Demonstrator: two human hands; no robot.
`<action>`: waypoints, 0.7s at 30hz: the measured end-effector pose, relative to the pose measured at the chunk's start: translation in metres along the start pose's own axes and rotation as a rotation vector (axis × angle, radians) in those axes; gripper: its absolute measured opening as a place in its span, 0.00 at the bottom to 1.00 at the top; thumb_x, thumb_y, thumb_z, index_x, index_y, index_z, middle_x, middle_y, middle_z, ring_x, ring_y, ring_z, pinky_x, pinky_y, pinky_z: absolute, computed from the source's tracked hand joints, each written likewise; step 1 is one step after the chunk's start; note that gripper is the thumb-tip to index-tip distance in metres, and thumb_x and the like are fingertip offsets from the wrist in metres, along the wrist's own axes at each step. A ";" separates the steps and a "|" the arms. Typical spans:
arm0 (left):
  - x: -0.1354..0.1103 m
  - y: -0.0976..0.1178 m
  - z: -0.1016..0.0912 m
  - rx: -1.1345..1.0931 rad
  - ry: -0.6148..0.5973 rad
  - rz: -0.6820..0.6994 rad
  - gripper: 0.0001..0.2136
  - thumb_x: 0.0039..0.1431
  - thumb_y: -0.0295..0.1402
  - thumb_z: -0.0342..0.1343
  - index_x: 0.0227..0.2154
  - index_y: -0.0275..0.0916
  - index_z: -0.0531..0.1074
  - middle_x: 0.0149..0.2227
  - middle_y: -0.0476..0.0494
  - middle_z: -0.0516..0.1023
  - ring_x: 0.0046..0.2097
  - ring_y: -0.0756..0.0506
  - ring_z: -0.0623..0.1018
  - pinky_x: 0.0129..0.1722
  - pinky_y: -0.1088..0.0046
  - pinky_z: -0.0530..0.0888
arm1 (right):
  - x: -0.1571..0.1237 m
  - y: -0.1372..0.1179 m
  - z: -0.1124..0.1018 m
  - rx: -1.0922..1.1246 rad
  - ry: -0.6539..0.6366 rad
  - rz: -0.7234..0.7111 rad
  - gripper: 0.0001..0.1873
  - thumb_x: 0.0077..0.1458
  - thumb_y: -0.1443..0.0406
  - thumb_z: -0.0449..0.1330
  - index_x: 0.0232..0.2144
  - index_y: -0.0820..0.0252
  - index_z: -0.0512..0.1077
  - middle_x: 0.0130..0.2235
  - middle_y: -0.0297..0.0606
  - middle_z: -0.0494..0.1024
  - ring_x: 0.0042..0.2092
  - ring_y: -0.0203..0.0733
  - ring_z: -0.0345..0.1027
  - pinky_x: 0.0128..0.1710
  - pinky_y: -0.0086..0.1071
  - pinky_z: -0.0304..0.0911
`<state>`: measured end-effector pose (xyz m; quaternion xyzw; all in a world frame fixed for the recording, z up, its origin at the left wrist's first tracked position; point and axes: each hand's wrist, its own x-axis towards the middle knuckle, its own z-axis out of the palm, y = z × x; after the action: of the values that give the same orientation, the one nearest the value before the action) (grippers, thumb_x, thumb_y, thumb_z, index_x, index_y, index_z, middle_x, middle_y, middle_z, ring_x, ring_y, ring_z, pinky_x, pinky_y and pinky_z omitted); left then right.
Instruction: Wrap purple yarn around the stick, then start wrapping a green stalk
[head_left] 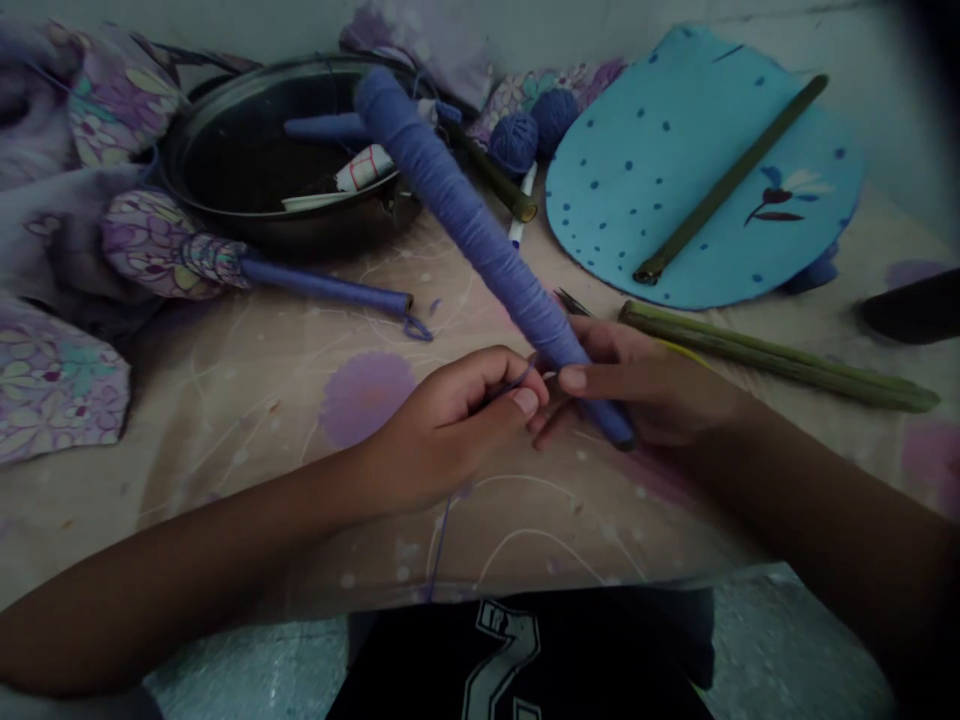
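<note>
Peach floral cloth (247, 400), pale wall (285, 25), right hand (649, 385) gripping yarn-wrapped stick (484, 245), left hand (457, 425) pinching yarn (439, 546)

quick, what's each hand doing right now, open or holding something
Left hand: closed, holding a strand of yarn.
Right hand: closed, holding the yarn-wrapped stick near its lower end.

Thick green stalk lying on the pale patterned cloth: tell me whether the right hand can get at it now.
Probably not at once: the right hand is holding the blue-violet yarn-wrapped rod. Once freed, it would likely reach; the green stalk lies close by, uncovered.
</note>
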<state>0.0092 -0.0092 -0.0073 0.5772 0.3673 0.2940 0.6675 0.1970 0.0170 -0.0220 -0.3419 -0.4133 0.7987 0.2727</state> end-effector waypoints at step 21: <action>0.014 -0.033 0.000 -0.208 -0.112 0.030 0.06 0.59 0.34 0.49 0.33 0.35 0.65 0.30 0.47 0.70 0.33 0.52 0.70 0.38 0.72 0.65 | 0.006 0.013 -0.003 -0.157 0.160 0.105 0.23 0.48 0.57 0.63 0.39 0.58 0.56 0.20 0.27 0.69 0.16 0.29 0.58 0.12 0.21 0.54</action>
<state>0.0161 -0.0036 -0.0416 0.5258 0.2882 0.3077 0.7387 0.1934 0.0164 -0.0365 -0.4460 -0.4330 0.7473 0.2348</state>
